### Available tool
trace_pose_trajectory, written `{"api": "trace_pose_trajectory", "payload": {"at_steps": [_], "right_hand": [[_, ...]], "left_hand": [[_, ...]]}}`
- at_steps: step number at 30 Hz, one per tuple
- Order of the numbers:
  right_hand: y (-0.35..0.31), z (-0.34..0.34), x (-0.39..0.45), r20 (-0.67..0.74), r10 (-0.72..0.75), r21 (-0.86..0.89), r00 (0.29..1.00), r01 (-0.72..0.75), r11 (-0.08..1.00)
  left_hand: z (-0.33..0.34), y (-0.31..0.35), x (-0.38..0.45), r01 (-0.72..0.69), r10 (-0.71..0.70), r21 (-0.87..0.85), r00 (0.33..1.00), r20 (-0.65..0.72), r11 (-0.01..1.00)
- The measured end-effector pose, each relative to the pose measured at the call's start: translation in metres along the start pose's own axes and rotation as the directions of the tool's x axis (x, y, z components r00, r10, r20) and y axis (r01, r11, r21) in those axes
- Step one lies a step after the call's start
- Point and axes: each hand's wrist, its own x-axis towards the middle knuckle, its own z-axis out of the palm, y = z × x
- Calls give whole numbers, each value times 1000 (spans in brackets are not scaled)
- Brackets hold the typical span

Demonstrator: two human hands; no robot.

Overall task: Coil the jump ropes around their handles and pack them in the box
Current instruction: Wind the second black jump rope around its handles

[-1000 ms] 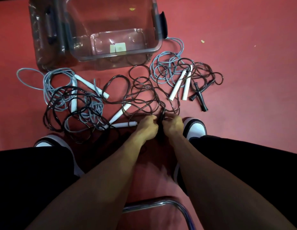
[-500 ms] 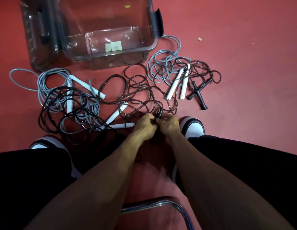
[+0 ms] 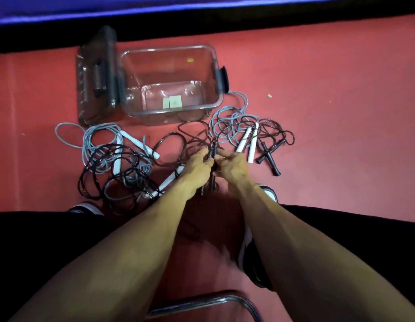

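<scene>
I sit over a red floor (image 3: pixel 341 135), with a blue band (image 3: pixel 85 10) and a dark strip along its far edge. A chrome chair rail (image 3: pixel 201 300) shows below my arms. One clear plastic box (image 3: pixel 215 73) stands open on the floor with nothing in it but two pale stickers, its lid (image 3: pixel 95 75) just left of it. The jump ropes lie loose before the box: a grey and black tangle (image 3: pixel 109 163) to the left, a second grey rope (image 3: pixel 227 115) with two white handles (image 3: pixel 247 145) to the right, and two crossed black handles (image 3: pixel 269 156) beside those. My left hand (image 3: pixel 197 168) and right hand (image 3: pixel 232 167) both pinch a pair of black handles (image 3: pixel 213 148), held together upright above the floor.
</scene>
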Motion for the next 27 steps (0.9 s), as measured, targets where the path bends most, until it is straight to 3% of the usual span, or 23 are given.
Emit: {"api": "trace_pose_trajectory", "payload": {"at_steps": [4,9,16,19,22,25,27], "right_hand": [[-54,-2,-32,51,-109,9,993,109,994],[-111,-4,-85,117,-174,32,978,171,985],[-168,2,-151,195,-304,-19,932,314,949],[-192,9,-181,256,-431,-75,866,462,884],[-212,14,-200,324,-560,-172,763,629,758],[-221,21,-205,185,-729,-205,659,751,627],[-222,27,-206,132,-791,-188,598,798,572]], "left_hand": [[-28,38,-20,-140,140,3,989,-52,990],[-61,73,-44,-160,158,-24,984,-81,987],[-105,134,-126,-313,313,22,940,-137,950],[-124,153,-158,-335,332,-170,942,-46,927],[-144,166,-181,-394,387,-116,919,-80,912],[-160,173,-186,-402,396,-30,911,-115,915],[-165,178,-187,-385,384,-15,922,-43,923]]}}
